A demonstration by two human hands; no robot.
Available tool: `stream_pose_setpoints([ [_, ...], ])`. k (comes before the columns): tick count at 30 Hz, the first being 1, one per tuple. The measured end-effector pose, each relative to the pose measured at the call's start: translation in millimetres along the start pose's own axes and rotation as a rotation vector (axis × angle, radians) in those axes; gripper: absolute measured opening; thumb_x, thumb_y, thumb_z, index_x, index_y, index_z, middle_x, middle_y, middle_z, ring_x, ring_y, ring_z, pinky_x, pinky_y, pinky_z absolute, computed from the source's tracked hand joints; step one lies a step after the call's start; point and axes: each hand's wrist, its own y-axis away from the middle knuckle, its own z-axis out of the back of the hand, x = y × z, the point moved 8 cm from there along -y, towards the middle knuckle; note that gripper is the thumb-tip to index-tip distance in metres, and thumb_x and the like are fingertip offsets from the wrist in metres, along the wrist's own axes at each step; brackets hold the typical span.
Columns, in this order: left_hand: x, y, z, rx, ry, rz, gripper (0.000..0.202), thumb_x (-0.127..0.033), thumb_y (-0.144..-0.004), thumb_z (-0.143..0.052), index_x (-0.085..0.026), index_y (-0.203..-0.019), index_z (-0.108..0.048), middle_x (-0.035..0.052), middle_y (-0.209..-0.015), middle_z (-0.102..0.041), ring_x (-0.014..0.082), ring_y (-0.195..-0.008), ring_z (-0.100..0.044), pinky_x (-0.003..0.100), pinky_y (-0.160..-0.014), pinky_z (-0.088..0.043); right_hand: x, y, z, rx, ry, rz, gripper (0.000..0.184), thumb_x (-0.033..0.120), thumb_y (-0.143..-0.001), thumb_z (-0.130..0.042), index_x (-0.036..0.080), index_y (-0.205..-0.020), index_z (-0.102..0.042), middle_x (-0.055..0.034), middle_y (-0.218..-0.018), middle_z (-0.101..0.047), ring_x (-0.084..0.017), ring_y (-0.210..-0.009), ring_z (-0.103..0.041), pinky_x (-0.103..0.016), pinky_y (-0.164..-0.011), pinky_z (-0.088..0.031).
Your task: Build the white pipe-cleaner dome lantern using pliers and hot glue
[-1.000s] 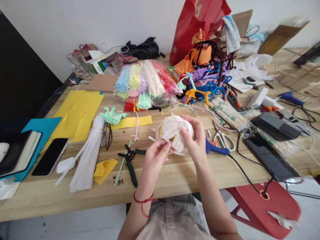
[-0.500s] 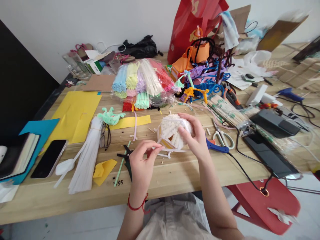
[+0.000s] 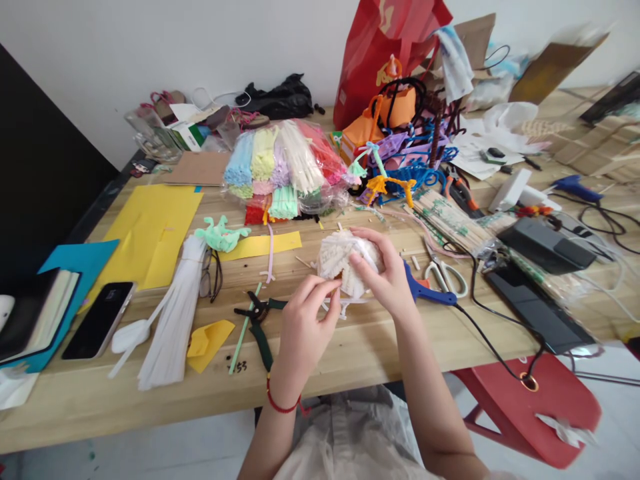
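Observation:
Both of my hands are on a rounded white pipe-cleaner piece (image 3: 340,257) held just above the wooden table (image 3: 350,353). My right hand (image 3: 383,277) wraps round its right side, thumb across the front. My left hand (image 3: 305,327) pinches its lower left edge with thumb and fingertips; a red string circles that wrist. Loose white strands hang under the piece. Dark green pliers (image 3: 260,320) lie on the table just left of my left hand. A blue glue gun (image 3: 427,290) lies right behind my right hand.
White scissors (image 3: 447,277) and a bundle of bamboo sticks (image 3: 450,223) lie to the right. A bag of coloured pipe cleaners (image 3: 285,167) and a red bag (image 3: 380,53) stand behind. A white pipe-cleaner bundle (image 3: 173,320), phone (image 3: 100,320), yellow paper (image 3: 150,230) lie left. A red stool (image 3: 530,407) stands below right.
My left hand slid down away from the white piece, then came back up to pinch its lower edge. My right hand has turned the piece slightly.

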Motion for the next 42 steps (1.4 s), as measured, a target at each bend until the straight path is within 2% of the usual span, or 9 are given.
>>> stream_pose_setpoints([
  [8, -3, 3, -2.5, 0.028, -0.017, -0.042, 0.017, -0.017, -0.094, -0.053, -0.02, -0.104, -0.067, 0.007, -0.099, -0.069, 0.017, -0.093, -0.067, 0.027, -0.08, -0.053, -2, 0, -1, 0.006, 0.001, 0.003, 0.035, 0.037, -0.088, -0.068, 0.027, -0.121, -0.061, -0.0082, -0.127, -0.066, -0.025, -0.123, -0.06, -0.045, -0.108, -0.046],
  [12, 2, 6, 16.0, -0.042, 0.017, -0.043, 0.021, -0.016, -0.095, -0.052, -0.02, -0.108, -0.068, 0.0057, -0.099, -0.069, 0.0131, -0.084, -0.064, 0.024, -0.075, -0.052, 1, -3, 0, 0.053, 0.03, 0.04, 0.036, 0.037, -0.088, -0.069, 0.028, -0.122, -0.064, -0.0088, -0.13, -0.065, -0.025, -0.126, -0.058, -0.047, -0.11, -0.043],
  [17, 36, 15, 58.6, -0.234, -0.002, 0.071, 0.019, -0.023, -0.095, -0.055, -0.022, -0.104, -0.072, 0.0045, -0.093, -0.073, 0.0149, -0.082, -0.066, 0.027, -0.076, -0.052, 1, -6, 5, 0.089, 0.047, 0.077, 0.032, 0.036, -0.089, -0.067, 0.03, -0.12, -0.066, -0.0078, -0.129, -0.065, -0.026, -0.124, -0.059, -0.05, -0.109, -0.044],
  [23, 82, 35, 83.4, -0.325, -0.048, 0.215, 0.015, -0.032, -0.089, -0.065, -0.022, -0.092, -0.076, 0.0043, -0.09, -0.077, 0.0149, -0.068, -0.064, 0.029, -0.07, -0.053, -13, -8, 36, -0.079, -0.019, 0.075, 0.028, 0.036, -0.084, -0.073, 0.028, -0.11, -0.072, -0.0078, -0.117, -0.072, -0.028, -0.117, -0.064, -0.05, -0.104, -0.049],
  [27, 92, 24, 63.3, -0.168, -0.256, 0.169, 0.015, -0.03, -0.091, -0.061, -0.02, -0.093, -0.072, 0.0049, -0.086, -0.073, 0.0175, -0.074, -0.064, 0.029, -0.07, -0.052, -23, -7, 46, -0.137, -0.074, 0.049, 0.029, 0.037, -0.081, -0.075, 0.027, -0.108, -0.073, -0.008, -0.112, -0.074, -0.029, -0.112, -0.067, -0.05, -0.101, -0.051],
  [33, 100, -23, -1.5, 0.221, -0.323, 0.001, 0.033, -0.006, -0.088, -0.05, -0.023, -0.11, -0.068, 0.0076, -0.115, -0.067, 0.0243, -0.11, -0.057, 0.04, -0.099, -0.046, -19, -2, 31, -0.142, -0.046, 0.01, 0.028, 0.037, -0.082, -0.074, 0.026, -0.108, -0.071, -0.0082, -0.114, -0.073, -0.028, -0.113, -0.066, -0.048, -0.1, -0.051],
  [35, 110, -35, -14.8, 0.267, -0.342, 0.0, 0.034, -0.003, -0.087, -0.048, -0.02, -0.11, -0.066, 0.0117, -0.121, -0.063, 0.0274, -0.113, -0.053, 0.045, -0.101, -0.043, -15, 0, 26, -0.139, -0.039, 0.018, 0.027, 0.035, -0.082, -0.074, 0.026, -0.107, -0.071, -0.0081, -0.114, -0.072, -0.027, -0.114, -0.065, -0.047, -0.101, -0.05],
  [38, 126, -47, -25.4, 0.296, -0.347, 0.021, 0.018, -0.006, -0.087, -0.051, -0.017, -0.091, -0.063, 0.0143, -0.111, -0.063, 0.0297, -0.108, -0.053, 0.049, -0.099, -0.042, -12, 3, 23, -0.14, -0.028, 0.023, 0.026, 0.033, -0.082, -0.074, 0.026, -0.107, -0.071, -0.0079, -0.114, -0.072, -0.026, -0.114, -0.065, -0.046, -0.101, -0.049],
  [42, 132, -51, -19.5, 0.275, -0.29, 0.06, 0.012, -0.01, -0.09, -0.051, -0.019, -0.082, -0.053, 0.01, -0.093, -0.062, 0.026, -0.097, -0.056, 0.044, -0.093, -0.044, -11, 5, 22, -0.151, -0.021, -0.013, 0.026, 0.033, -0.082, -0.074, 0.025, -0.106, -0.07, -0.0079, -0.112, -0.072, -0.026, -0.113, -0.065, -0.045, -0.1, -0.05],
])
